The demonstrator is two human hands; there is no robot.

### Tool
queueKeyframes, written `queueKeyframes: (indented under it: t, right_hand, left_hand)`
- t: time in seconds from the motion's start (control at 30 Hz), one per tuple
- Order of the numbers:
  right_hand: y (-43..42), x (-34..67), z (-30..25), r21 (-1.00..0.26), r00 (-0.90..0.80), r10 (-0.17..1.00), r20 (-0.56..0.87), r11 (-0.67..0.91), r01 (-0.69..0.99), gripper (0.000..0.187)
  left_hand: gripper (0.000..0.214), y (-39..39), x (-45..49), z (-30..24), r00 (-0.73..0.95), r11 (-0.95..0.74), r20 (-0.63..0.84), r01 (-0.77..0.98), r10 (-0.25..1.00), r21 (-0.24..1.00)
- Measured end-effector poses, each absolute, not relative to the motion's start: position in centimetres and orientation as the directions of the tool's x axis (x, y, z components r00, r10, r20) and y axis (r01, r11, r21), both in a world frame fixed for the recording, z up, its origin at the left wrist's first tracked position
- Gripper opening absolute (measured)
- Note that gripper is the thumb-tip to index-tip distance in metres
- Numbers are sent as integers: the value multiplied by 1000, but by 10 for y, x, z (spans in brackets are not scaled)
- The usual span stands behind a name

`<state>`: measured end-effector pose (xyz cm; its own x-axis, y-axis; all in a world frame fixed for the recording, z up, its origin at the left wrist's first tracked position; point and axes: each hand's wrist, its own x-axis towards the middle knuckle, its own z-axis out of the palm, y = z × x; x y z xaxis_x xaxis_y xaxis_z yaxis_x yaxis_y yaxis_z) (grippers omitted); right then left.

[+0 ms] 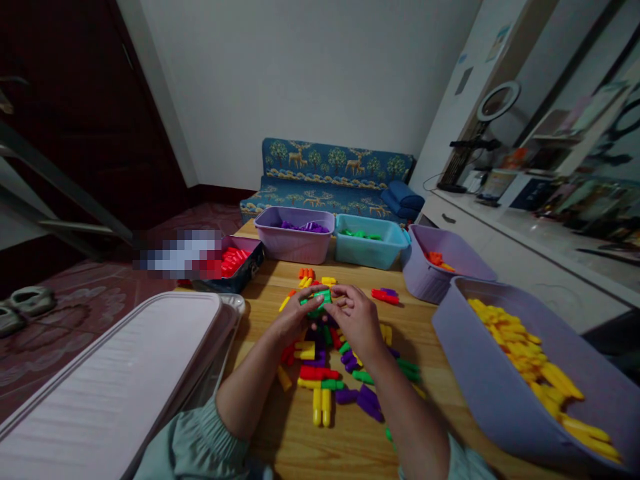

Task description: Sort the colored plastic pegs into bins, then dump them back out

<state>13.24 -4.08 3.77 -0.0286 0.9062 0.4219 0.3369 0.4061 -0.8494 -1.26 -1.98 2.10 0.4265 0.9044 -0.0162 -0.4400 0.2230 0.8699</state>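
Note:
Above the middle of the wooden table, a green plastic block (321, 302) is held between both hands. My left hand (294, 316) closes on its left side, the thumb over the front. The bent fingers of my right hand (357, 319) pinch at its right edge. Below the hands lie loose blocks of the same kind: a red block (319, 374), a yellow block (321, 407), a purple block (370, 403) and several green ones. Some of the pile is hidden behind my hands and forearms.
Along the back stand a lilac bin (295, 248) with purple pieces and a turquoise bin (370, 252) with green ones. At right, a large lilac bin (480, 373) holds yellow blocks. A dark box (245, 270) has red pieces. A pale lid (125, 373) lies left.

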Motion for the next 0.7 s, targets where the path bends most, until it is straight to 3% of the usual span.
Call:
queueKeyframes:
  t: [0.13,0.23,0.33,0.47,0.7]
  right_hand:
    - [-37,145,34,-698,-31,878,477,401,594,14]
    - [-38,151,28,-504,-177,902,394,373,779,31]
    - [-41,149,22,-392,-248,938,241,328,859,45]
    - [-42,147,20,-320,-223,960,171,269,908,47]
    - [-37,155,18,-339,-187,954,236,261,904,40]
  left_hand:
    - [51,-13,-16,19,205,149,-58,-462,977,874]
    - [50,-9,-19,17,117,115,-64,-502,991,857]
    - [51,-8,-20,16,82,105,-73,-514,994,851]
    - [52,-9,-20,17,100,112,-71,-507,992,854]
    - [43,-9,-18,18,135,130,-64,-571,989,810]
